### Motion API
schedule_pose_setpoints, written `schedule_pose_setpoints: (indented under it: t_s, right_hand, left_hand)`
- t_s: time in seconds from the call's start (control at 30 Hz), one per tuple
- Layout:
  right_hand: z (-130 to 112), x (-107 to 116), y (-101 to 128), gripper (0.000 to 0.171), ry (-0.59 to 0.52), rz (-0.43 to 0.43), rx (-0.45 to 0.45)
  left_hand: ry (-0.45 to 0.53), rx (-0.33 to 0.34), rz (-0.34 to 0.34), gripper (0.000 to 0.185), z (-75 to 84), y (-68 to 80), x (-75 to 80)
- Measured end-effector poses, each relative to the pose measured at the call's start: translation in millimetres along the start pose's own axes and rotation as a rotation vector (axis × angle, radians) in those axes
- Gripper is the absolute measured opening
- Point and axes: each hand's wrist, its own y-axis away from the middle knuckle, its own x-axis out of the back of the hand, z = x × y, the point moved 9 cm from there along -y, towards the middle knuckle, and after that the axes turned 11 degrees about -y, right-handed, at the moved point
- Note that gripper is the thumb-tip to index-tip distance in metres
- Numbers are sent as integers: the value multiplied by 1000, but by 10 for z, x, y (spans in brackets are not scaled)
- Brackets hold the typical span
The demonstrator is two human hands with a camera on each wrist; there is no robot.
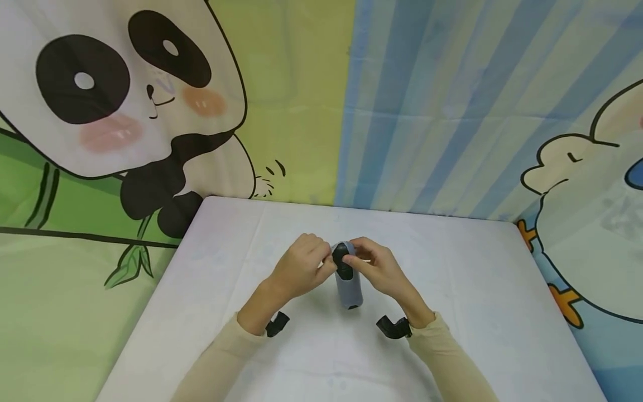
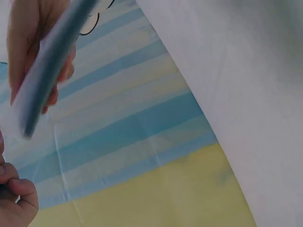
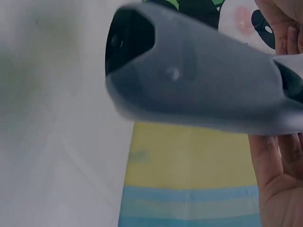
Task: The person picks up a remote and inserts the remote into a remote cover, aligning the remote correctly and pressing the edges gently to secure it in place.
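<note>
A grey tube-like holder (image 1: 349, 291) with a dark oval part (image 1: 341, 262) stands between both hands above the white table. My right hand (image 1: 379, 268) grips it near its far end, thumb on the dark part and fingers around the side. Close to that end, on the left, is my left hand (image 1: 303, 267) with curled fingers; whether anything is pinched in them I cannot tell. In the right wrist view the holder (image 3: 203, 71) shows a dark opening at its near end. The left wrist view has it blurred, edge-on, apart from the curled left fingers (image 2: 19, 194).
The white table (image 1: 281, 357) reaches back to a printed cloth backdrop (image 1: 301, 111) with a panda and stripes. A black bracket sits at the left wrist (image 1: 277, 324) and another at the right wrist (image 1: 393, 327).
</note>
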Motion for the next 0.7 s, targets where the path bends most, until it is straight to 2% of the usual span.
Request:
schedule_pose_setpoints:
  t_s: [0.07, 0.13, 0.2, 0.27, 0.33, 0.4, 0.47, 0.53, 0.6, 0.7]
  right_hand:
    - [-87, 6, -13, 19, 21, 54, 12]
    - [-153, 9, -28, 18, 0, 88, 42]
    - [-83, 35, -36, 19, -45, 105, 58]
    - [13, 65, -40, 19, -111, 110, 67]
    - [121, 100, -40, 19, -181, 122, 56]
    - [190, 137, -40, 19, -245, 149, 51]
    - [204, 165, -39, 20, -289, 193, 49]
    - [221, 192, -37, 20, -299, 242, 45]
    - [223, 209, -36, 20, -283, 275, 41]
    - [210, 225, -35, 19, -216, 260, 48]
  left_hand:
    - [-71, -40, 9, 16, 58, 2, -38]
    - [-125, -39, 2, 17, 69, -6, -79]
    - [-143, -8, -9, 18, 39, -12, -110]
    - [-107, 49, -33, 21, -23, 15, -153]
    - [-20, 142, -77, 28, -108, 79, -219]
    - [110, 270, -153, 38, -207, 185, -342]
    - [261, 406, -275, 48, -286, 319, -518]
    - [436, 513, -398, 49, -304, 438, -682]
    - [583, 594, -504, 46, -296, 539, -813]
    - [754, 647, -572, 40, -276, 622, -896]
